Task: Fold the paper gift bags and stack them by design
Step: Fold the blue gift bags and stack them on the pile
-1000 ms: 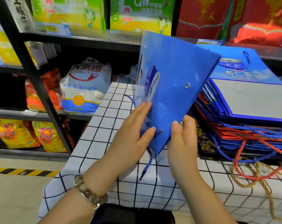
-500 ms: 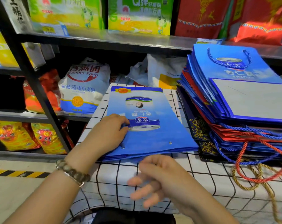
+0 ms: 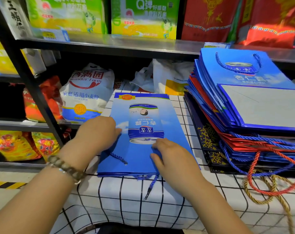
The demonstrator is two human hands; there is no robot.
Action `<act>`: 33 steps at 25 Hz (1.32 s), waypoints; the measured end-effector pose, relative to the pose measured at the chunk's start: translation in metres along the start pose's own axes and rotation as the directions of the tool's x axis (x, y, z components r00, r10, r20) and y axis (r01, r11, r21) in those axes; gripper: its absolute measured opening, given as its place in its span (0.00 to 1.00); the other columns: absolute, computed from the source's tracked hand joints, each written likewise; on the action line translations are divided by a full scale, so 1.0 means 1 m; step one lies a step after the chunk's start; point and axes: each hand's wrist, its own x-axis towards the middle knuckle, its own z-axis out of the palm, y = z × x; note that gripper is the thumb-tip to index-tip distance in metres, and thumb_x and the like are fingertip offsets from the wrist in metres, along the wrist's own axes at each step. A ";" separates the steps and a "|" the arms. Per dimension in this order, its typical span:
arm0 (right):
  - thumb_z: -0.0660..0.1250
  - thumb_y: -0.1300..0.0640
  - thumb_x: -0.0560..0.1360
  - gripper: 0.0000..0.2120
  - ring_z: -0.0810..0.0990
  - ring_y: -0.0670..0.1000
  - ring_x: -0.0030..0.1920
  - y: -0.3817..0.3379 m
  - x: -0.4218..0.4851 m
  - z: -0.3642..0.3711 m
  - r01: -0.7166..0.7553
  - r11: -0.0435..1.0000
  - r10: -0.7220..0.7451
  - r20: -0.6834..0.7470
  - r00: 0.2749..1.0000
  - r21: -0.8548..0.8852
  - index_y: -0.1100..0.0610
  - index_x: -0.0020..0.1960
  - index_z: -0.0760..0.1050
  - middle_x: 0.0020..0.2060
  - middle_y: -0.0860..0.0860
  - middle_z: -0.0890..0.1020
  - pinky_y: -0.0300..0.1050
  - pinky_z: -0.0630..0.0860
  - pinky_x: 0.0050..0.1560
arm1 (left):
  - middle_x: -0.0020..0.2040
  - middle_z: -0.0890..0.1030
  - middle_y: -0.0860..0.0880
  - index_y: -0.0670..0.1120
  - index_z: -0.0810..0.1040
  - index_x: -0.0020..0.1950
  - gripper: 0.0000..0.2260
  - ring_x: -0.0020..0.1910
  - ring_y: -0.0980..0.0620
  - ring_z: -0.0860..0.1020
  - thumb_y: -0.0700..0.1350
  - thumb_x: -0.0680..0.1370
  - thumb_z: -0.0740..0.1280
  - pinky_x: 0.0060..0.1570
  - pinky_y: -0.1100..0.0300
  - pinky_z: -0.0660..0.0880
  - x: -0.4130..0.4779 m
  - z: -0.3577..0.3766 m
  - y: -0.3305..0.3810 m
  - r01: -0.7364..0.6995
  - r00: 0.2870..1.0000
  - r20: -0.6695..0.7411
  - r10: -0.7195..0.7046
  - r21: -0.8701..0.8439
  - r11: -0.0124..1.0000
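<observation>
Flat on the checked tablecloth [image 3: 126, 200], dead centre: a blue gift bag [image 3: 143, 119], folded, printed face up with its can picture upside down, open end toward 6 o'clock. From that end, a blue cord [image 3: 151, 186] trailing over the table's front edge.

On the bag's 9 o'clock edge, the left hand [image 3: 97, 130]: knuckles up, fingers bent down so the tips touch the printed face. Cannot tell whether gripping the edge or only pressing it. Beaded bracelet [image 3: 65, 168] around that wrist.

Toward 5 o'clock on the bag, the right hand [image 3: 172, 157]: palm down, fingers and thumb loosely spread on the paper, pressing it flat and holding nothing.

At 3 o'clock of the bag, just beside it on the same cloth: a tall stack of folded bags [image 3: 244, 102], mostly blue with red layers between, leaning slightly, a red cord [image 3: 250, 174] dangling at its 6 o'clock side.

At 10 o'clock, on a lower shelf: a white flour sack [image 3: 86, 95].
</observation>
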 end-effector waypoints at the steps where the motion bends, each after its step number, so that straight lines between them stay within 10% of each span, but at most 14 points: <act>1: 0.56 0.49 0.79 0.12 0.73 0.50 0.56 0.001 0.000 0.001 0.002 1.000 -0.002 -0.007 1.000 -0.003 0.51 0.60 0.71 0.57 0.47 0.74 0.41 0.67 0.51 | 0.46 0.78 0.48 0.45 0.77 0.51 0.15 0.43 0.49 0.75 0.54 0.80 0.57 0.39 0.59 0.69 -0.006 -0.005 -0.007 -0.020 0.997 0.068 0.025 -0.075 0.997; 5: 0.56 0.49 0.79 0.13 0.73 0.50 0.56 0.001 -0.001 0.001 -0.018 1.000 0.018 -0.032 0.999 0.003 0.51 0.60 0.70 0.58 0.46 0.74 0.41 0.67 0.50 | 0.51 0.76 0.57 0.56 0.77 0.58 0.11 0.48 0.58 0.74 0.47 0.77 0.65 0.47 0.66 0.70 -0.032 -0.021 -0.026 -0.166 0.948 0.240 0.208 -0.183 0.969; 12: 0.56 0.49 0.79 0.12 0.73 0.51 0.56 -0.001 -0.002 0.000 -0.025 1.000 0.026 -0.036 0.999 0.017 0.52 0.59 0.71 0.58 0.47 0.75 0.42 0.67 0.51 | 0.50 0.76 0.55 0.55 0.72 0.51 0.04 0.46 0.52 0.75 0.50 0.77 0.61 0.38 0.61 0.68 -0.047 -0.018 -0.018 -0.204 0.976 -0.064 0.210 0.086 0.975; 16: 0.55 0.50 0.79 0.12 0.72 0.50 0.57 -0.004 -0.001 0.003 -0.015 0.998 0.013 -0.043 0.999 -0.059 0.53 0.58 0.71 0.56 0.47 0.75 0.42 0.65 0.53 | 0.44 0.78 0.52 0.51 0.69 0.48 0.01 0.42 0.50 0.75 0.46 0.77 0.60 0.40 0.55 0.72 -0.046 -0.023 0.001 -0.287 0.934 -0.295 0.204 -0.276 0.917; 21: 0.62 0.48 0.76 0.18 0.72 0.52 0.58 0.000 0.002 0.004 -0.061 0.995 0.062 -0.003 0.998 0.075 0.51 0.64 0.68 0.57 0.49 0.77 0.46 0.68 0.57 | 0.39 0.77 0.52 0.54 0.72 0.37 0.07 0.41 0.53 0.75 0.47 0.64 0.56 0.44 0.56 0.73 -0.044 -0.016 0.030 -0.620 0.767 -0.401 0.501 -0.663 0.419; 24: 0.68 0.52 0.70 0.31 0.77 0.49 0.54 0.010 0.006 -0.004 -0.066 0.897 0.054 0.040 0.998 0.437 0.36 0.68 0.60 0.53 0.48 0.80 0.48 0.73 0.55 | 0.31 0.75 0.53 0.48 0.74 0.34 0.04 0.31 0.59 0.72 0.42 0.63 0.60 0.35 0.68 0.69 -0.049 -0.016 0.052 -0.503 0.711 -0.375 0.595 -0.862 0.058; 27: 0.67 0.63 0.73 0.18 0.76 0.36 0.40 0.022 0.007 -0.015 -0.018 0.838 0.062 -0.064 0.996 0.546 0.43 0.56 0.75 0.41 0.46 0.79 0.29 0.70 0.43 | 0.25 0.71 0.51 0.44 0.74 0.32 0.02 0.24 0.59 0.68 0.38 0.62 0.63 0.28 0.70 0.66 -0.048 -0.023 0.053 -0.398 0.769 -0.364 0.526 -0.916 -0.051; 30: 0.66 0.61 0.75 0.07 0.74 0.42 0.30 0.029 0.006 -0.026 -0.104 0.849 0.163 -0.071 0.984 0.518 0.54 0.39 0.79 0.30 0.46 0.76 0.33 0.70 0.36 | 0.24 0.74 0.51 0.47 0.76 0.33 0.07 0.24 0.57 0.71 0.38 0.70 0.63 0.31 0.66 0.69 -0.038 -0.025 0.046 -0.351 0.930 -0.322 0.178 -0.922 0.164; 33: 0.63 0.66 0.75 0.11 0.74 0.43 0.24 0.026 0.004 -0.033 -0.202 0.704 0.266 0.011 0.964 0.681 0.54 0.37 0.76 0.29 0.50 0.78 0.35 0.73 0.28 | 0.42 0.83 0.53 0.52 0.80 0.43 0.10 0.51 0.53 0.78 0.46 0.78 0.60 0.54 0.57 0.65 -0.039 -0.020 0.047 -0.202 0.962 -0.264 0.067 -0.524 0.828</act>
